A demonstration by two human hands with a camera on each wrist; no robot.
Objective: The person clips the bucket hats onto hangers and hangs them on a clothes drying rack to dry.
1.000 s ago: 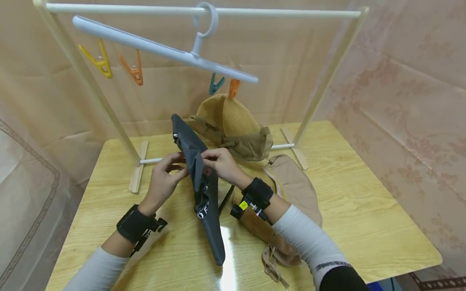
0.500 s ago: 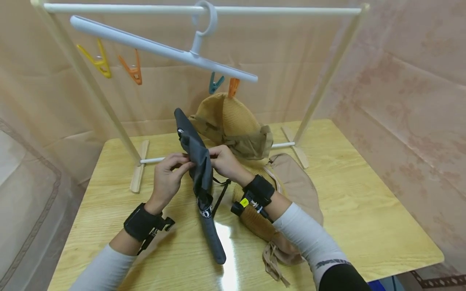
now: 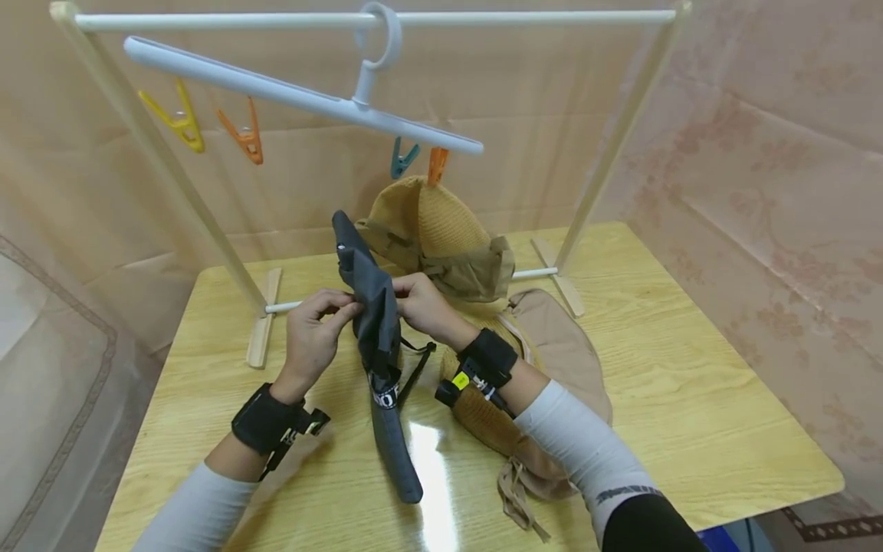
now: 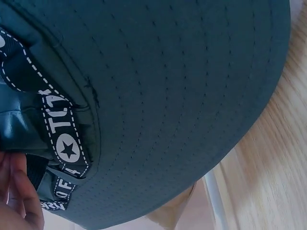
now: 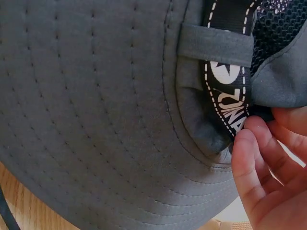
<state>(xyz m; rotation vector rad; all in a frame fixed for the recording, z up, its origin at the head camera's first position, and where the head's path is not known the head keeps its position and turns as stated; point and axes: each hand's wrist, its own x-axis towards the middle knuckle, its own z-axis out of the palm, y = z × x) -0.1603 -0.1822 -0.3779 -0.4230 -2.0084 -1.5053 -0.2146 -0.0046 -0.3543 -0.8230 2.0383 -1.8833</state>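
A dark grey sun hat (image 3: 375, 307) stands on edge over the table, its wide stitched brim (image 4: 192, 96) turned nearly edge-on to the head view. My left hand (image 3: 313, 337) pinches the crown fabric from the left. From the other side, my right hand (image 3: 431, 310) pinches the hat beside its black ribbon band (image 5: 225, 96) with white lettering. Black mesh shows in the crown in the right wrist view. A thin black strap (image 3: 417, 368) hangs at the hat's right. The right fingertips are partly hidden behind the hat in the head view.
A white hanger (image 3: 303, 96) hangs tilted from a rack bar (image 3: 524, 19). Below it are yellow (image 3: 181, 123), orange (image 3: 246, 138) and teal (image 3: 403, 159) clips. Another orange clip (image 3: 438, 165) holds a tan hat (image 3: 448, 222). A beige cloth item (image 3: 566, 360) lies on the wooden table (image 3: 676, 414).
The dark hat has turned more edge-on and its fabric is bunched differently between my hands. Its black strap shows more. My left hand has shifted slightly.
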